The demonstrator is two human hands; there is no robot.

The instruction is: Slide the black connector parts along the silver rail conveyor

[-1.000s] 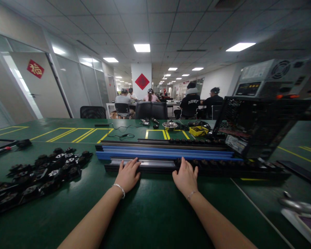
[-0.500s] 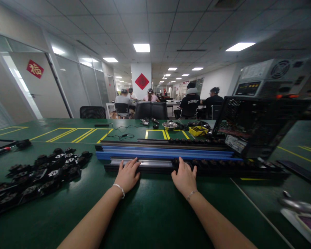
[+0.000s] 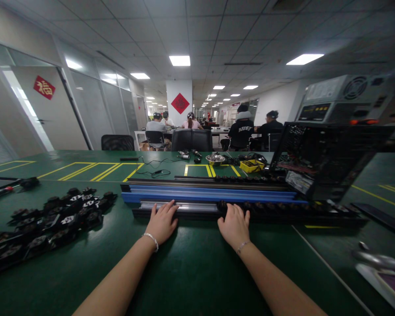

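Note:
My left hand (image 3: 162,222) rests on the long black rail (image 3: 191,215) nearest me, its fingers spread over a clear, shiny strip (image 3: 195,206) in the channel. To the right, my right hand (image 3: 235,224) bends its fingers over the same rail, with the thumb along the front side. A small round black part (image 3: 222,205) sits in the channel beside that hand's fingertips. Farther right, a row of similar black parts (image 3: 273,205) fills the rail. Directly behind lies a blue rail (image 3: 210,194), parallel to the black one.
Many black motor-like modules (image 3: 69,215) lie at left. An open computer case (image 3: 329,158) carries a power supply (image 3: 339,101) at right. Behind the rails are a metal bowl (image 3: 215,159), a yellow basket (image 3: 252,166) and cables. People sit at a far table.
My right index finger has bent down toward the rail. My left hand and the rails look almost unmoved.

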